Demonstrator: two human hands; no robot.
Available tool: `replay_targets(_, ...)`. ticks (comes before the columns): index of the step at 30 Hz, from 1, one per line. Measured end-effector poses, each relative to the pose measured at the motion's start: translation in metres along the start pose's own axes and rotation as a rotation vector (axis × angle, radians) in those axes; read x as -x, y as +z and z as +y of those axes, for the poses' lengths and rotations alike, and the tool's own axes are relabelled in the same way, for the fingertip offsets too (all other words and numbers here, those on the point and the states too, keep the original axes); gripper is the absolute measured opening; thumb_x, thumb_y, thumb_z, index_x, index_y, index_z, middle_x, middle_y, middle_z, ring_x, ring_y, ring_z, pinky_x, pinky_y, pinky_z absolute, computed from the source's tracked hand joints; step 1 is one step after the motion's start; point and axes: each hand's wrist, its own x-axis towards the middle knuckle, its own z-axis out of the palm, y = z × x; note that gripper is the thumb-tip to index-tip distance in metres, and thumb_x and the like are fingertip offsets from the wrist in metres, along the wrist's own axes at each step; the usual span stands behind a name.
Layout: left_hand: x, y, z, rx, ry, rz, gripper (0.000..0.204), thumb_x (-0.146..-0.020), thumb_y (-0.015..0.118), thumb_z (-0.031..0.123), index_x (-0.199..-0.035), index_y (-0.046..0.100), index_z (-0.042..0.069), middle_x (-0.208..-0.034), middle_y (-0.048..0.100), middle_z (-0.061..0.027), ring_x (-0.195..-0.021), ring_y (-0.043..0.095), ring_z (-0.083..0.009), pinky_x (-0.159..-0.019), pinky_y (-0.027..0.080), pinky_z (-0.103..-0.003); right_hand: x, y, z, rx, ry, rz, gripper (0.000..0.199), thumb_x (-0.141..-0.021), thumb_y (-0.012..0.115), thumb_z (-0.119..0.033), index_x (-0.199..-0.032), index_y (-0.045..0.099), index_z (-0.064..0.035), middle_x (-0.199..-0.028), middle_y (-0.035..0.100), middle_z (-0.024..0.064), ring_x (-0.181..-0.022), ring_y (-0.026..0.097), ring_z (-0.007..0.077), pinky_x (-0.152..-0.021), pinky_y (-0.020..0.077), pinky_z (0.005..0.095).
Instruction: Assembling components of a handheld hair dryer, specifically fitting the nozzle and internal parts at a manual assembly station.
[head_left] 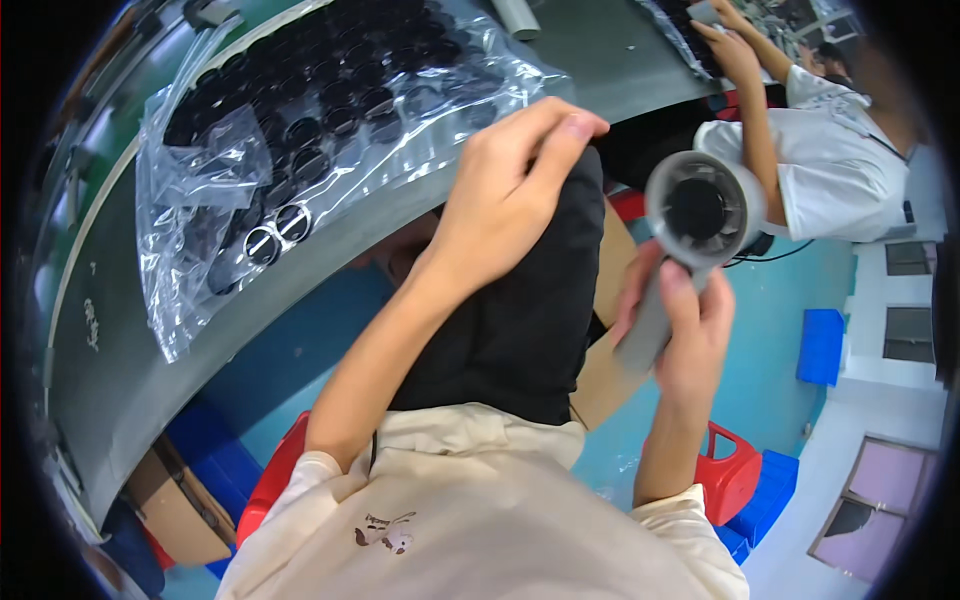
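My right hand (690, 330) is wrapped around the handle of a grey hair dryer (651, 310). Its round end points up toward me and shows a dark centre inside a ring with thin ribs; the dryer is slightly blurred. My left hand (510, 185) is held over my dark-trousered leg, close to the workbench edge. Its fingers are curled, with thumb and forefinger together, and whatever may be inside them is hidden. Left of that hand, a clear plastic bag (180, 215) lies on the bench around rows of round black parts (310, 160).
The grey workbench (110, 400) curves along my left and front. A co-worker in a white shirt (835, 150) sits at the far right, hands on the bench. Blue bins (822, 345), a red stool (728, 470) and cardboard boxes (175, 505) stand about on the floor.
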Motion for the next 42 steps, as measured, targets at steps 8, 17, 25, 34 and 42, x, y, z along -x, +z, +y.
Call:
replay_targets(8, -0.046, 0.063, -0.055, -0.298, 0.179, -0.524, 0.030, -0.093, 0.044, 0.023, -0.098, 0.062, 0.000, -0.097, 0.065, -0.0149, -0.094, 0.059, -0.0329, -0.086, 0.044, -0.037, -0.038, -0.075, -0.005, 0.922, -0.267, 0.109, 0.026, -0.083, 0.058, -0.007, -0.104, 0.048, 0.0039, -0.073, 0.058, 0.0154, -0.059, 0.056, 0.0274, -0.054, 0.0442, 0.0342)
replay_targets(17, -0.057, 0.076, -0.059, -0.310, -0.142, -0.765, 0.036, -0.095, 0.037, 0.024, -0.100, 0.058, -0.004, -0.104, 0.062, -0.0206, -0.093, 0.057, -0.0357, -0.086, 0.043, -0.038, -0.020, -0.105, -0.037, 1.605, -0.470, 0.013, 0.028, -0.080, 0.065, -0.009, -0.102, 0.055, 0.0053, -0.073, 0.060, 0.0227, -0.061, 0.057, 0.0343, -0.059, 0.0452, 0.0407)
replay_targets(25, -0.048, 0.090, -0.077, -0.296, -0.040, -0.599, 0.027, -0.086, 0.039, 0.017, -0.083, 0.057, -0.002, -0.097, 0.061, -0.0241, -0.091, 0.057, -0.0435, -0.083, 0.044, -0.048, 0.008, -0.116, -0.044, 1.724, -0.591, 0.341, 0.014, -0.079, 0.063, -0.007, -0.086, 0.058, 0.0036, -0.067, 0.059, 0.0169, -0.053, 0.051, 0.0312, -0.052, 0.0425, 0.0371)
replay_targets(34, -0.054, 0.088, -0.061, -0.324, -0.172, -0.555, 0.041, -0.089, 0.044, 0.032, -0.098, 0.063, -0.003, -0.100, 0.062, -0.0254, -0.092, 0.059, -0.0399, -0.083, 0.044, -0.040, 0.006, -0.113, -0.023, 1.838, -0.431, 0.234, 0.017, -0.078, 0.061, -0.002, -0.095, 0.060, 0.0016, -0.070, 0.059, 0.0215, -0.057, 0.055, 0.0311, -0.056, 0.0450, 0.0376)
replay_targets(42, -0.006, 0.056, 0.020, 0.464, -0.084, -0.264, 0.051, -0.097, 0.036, 0.041, -0.126, 0.050, 0.001, -0.114, 0.059, -0.0162, -0.104, 0.058, -0.0238, -0.087, 0.044, -0.034, 0.028, -0.038, -0.079, -0.136, -0.026, 0.024, 0.020, -0.083, 0.054, -0.005, -0.099, 0.045, 0.0022, -0.057, 0.037, 0.0026, -0.032, 0.032, 0.0077, -0.029, 0.0254, 0.0234)
